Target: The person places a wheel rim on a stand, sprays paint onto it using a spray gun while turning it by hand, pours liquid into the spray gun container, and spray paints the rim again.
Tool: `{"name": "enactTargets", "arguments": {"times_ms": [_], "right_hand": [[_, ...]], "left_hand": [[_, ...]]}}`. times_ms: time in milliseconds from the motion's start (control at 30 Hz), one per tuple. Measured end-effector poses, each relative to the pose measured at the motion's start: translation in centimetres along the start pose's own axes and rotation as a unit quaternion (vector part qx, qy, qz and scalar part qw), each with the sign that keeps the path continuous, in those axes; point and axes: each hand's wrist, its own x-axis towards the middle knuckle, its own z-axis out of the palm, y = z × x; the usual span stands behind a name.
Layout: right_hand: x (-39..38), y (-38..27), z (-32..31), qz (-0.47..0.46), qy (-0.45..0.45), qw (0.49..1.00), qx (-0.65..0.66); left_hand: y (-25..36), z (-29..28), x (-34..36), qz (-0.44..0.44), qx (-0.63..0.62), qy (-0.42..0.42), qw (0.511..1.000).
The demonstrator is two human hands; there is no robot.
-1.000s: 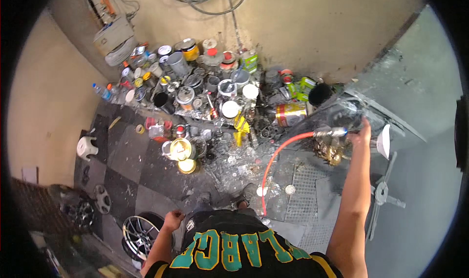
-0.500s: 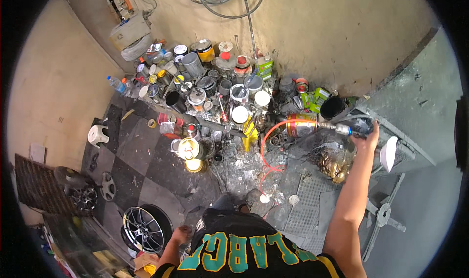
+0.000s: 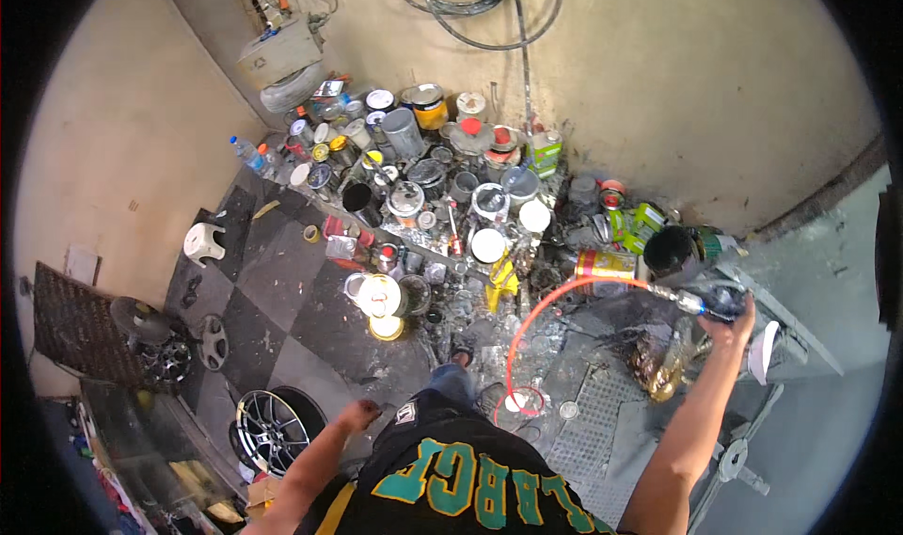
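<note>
At the right, my right hand (image 3: pixel 732 322) is closed around a dark air tool (image 3: pixel 722 300), most of it hidden by the fingers. A metal coupler (image 3: pixel 679 299) with a blue ring joins the tool to an orange air hose (image 3: pixel 541 307), which arcs left and down to a loop on the floor. My left hand (image 3: pixel 360 415) hangs beside my black shirt, above the floor near a black multi-spoke wheel rim (image 3: pixel 273 431). Its fingers are curled; a small dark thing seems to show at the fingertips, too small to name.
Ahead stands a low bench crowded with paint tins (image 3: pixel 406 199), cups and bottles. A white bucket (image 3: pixel 378 295) and a yellow cloth (image 3: pixel 501 281) lie nearer. Right are a gold plastic-wrapped object (image 3: pixel 658 370) and a metal stand (image 3: pixel 734 460). A white stool (image 3: pixel 204 241) stands left.
The view has shifted, so the scene sits lower and farther right. My left arm has swung out from my body. My right hand keeps its hold on the tool, and the hose's arc has changed.
</note>
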Motion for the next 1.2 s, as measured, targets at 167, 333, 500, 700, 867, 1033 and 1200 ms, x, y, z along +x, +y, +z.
{"name": "enactTargets", "arguments": {"times_ms": [167,333,500,700,867,1033,1200], "right_hand": [[0.2,1.7,1.9,-0.052,0.085,0.994,-0.031],[0.7,5.6,1.7,-0.131,0.111,0.982,-0.081],[0.5,9.1,-2.4,-0.257,0.264,0.897,-0.243],[-5.1,14.1,0.0,-0.377,0.259,0.793,-0.402],[-11.7,19.6,6.3,-0.387,0.164,0.782,-0.460],[-13.3,22.3,5.9,-0.326,0.018,0.754,-0.570],[-12.4,23.3,10.3,-0.271,-0.067,0.805,-0.523]], "left_hand": [[8.0,-7.9,5.5,-0.046,-0.018,0.018,0.999],[13.5,-13.6,14.3,0.106,-0.042,0.095,0.989],[27.4,-24.0,22.0,0.189,-0.184,0.231,0.936],[38.2,-41.4,32.7,0.152,-0.187,0.417,0.876],[33.9,-45.6,42.2,0.033,-0.094,0.472,0.876],[33.7,-43.4,41.2,0.093,-0.097,0.551,0.823],[36.5,-42.5,30.5,0.181,-0.016,0.533,0.826]]}}
